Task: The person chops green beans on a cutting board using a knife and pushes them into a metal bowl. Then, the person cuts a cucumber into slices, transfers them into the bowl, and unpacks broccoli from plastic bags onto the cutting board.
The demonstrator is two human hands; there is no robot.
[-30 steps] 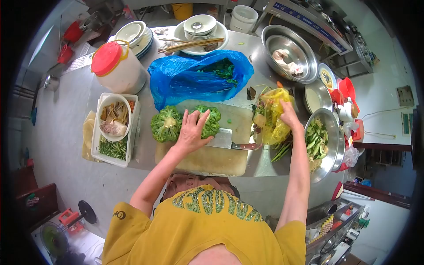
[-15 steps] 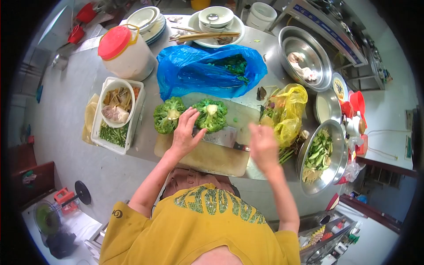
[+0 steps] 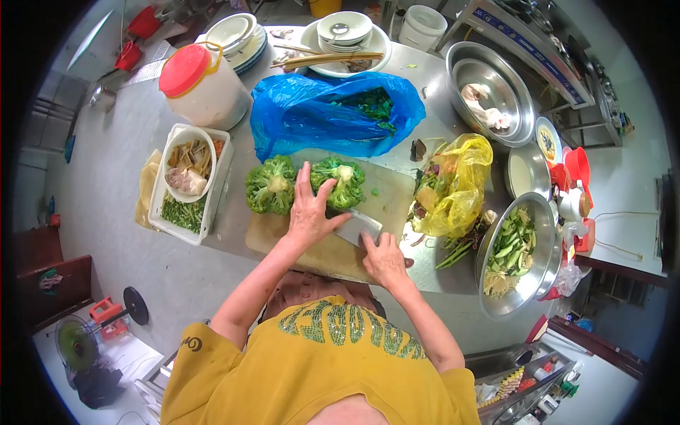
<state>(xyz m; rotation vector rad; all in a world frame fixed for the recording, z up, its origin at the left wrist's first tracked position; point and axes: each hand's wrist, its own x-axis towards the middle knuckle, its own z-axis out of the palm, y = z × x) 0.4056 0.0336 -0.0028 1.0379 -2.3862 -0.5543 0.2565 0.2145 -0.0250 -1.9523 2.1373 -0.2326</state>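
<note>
Two broccoli heads lie stem up on the cutting board (image 3: 319, 258), the left one (image 3: 271, 185) beside the right one (image 3: 338, 182). My left hand (image 3: 309, 210) has its fingers spread between them, thumb and fingertips by the right head. My right hand (image 3: 386, 259) is closed round the cleaver (image 3: 360, 227), whose blade lies on the board just below the right head. Behind the board is a blue plastic bag (image 3: 297, 127) with leafy greens in it. A yellow plastic bag (image 3: 467, 184) with vegetable scraps sits at the board's right.
A red-lidded jar (image 3: 205, 85) and a white tray (image 3: 209, 212) with a bowl stand at left. Dishes fill a white basin (image 3: 382, 44) at the back. Metal bowls line the right side, one (image 3: 531, 283) with sliced greens, another (image 3: 524, 106) with pale pieces.
My right hand has left the yellow bag, moved left and down, and taken hold of the cleaver, which is now tilted. My left hand has stayed near the broccoli.
</note>
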